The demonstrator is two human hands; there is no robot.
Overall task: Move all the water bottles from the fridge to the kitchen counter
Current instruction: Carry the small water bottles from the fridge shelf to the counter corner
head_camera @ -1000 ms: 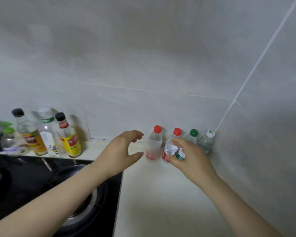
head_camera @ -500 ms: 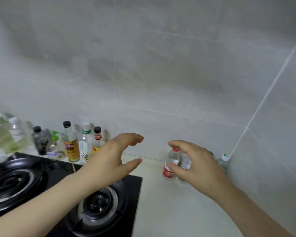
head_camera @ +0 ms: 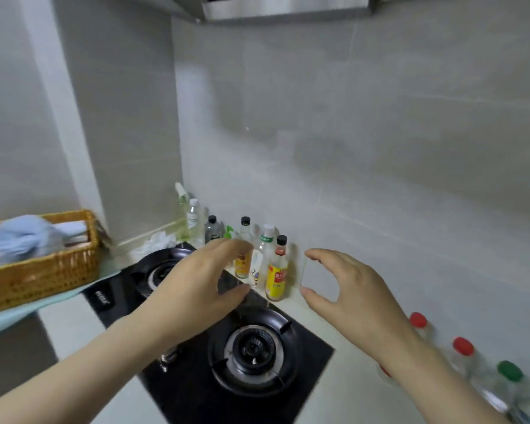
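Observation:
Three clear water bottles stand in a row on the pale kitchen counter (head_camera: 346, 381) against the right wall: two with red caps (head_camera: 418, 320) (head_camera: 463, 346) and one with a green cap (head_camera: 510, 371). My right forearm hides their lower parts. My right hand (head_camera: 346, 296) hovers to the left of them, empty, with thumb and fingers apart in a loose C. My left hand (head_camera: 201, 289) floats above the stove, fingers relaxed, holding nothing. No fridge is in view.
A black two-burner gas stove (head_camera: 251, 350) lies below my hands. Several condiment and oil bottles (head_camera: 276, 270) line the back wall behind it. A wicker basket (head_camera: 40, 270) with cloth sits at the left, a range hood (head_camera: 285, 7) overhead.
My right hand has let go of the bottles and pulled back. The view has swung left, so the bottles now sit at the lower right and the stove and basket show.

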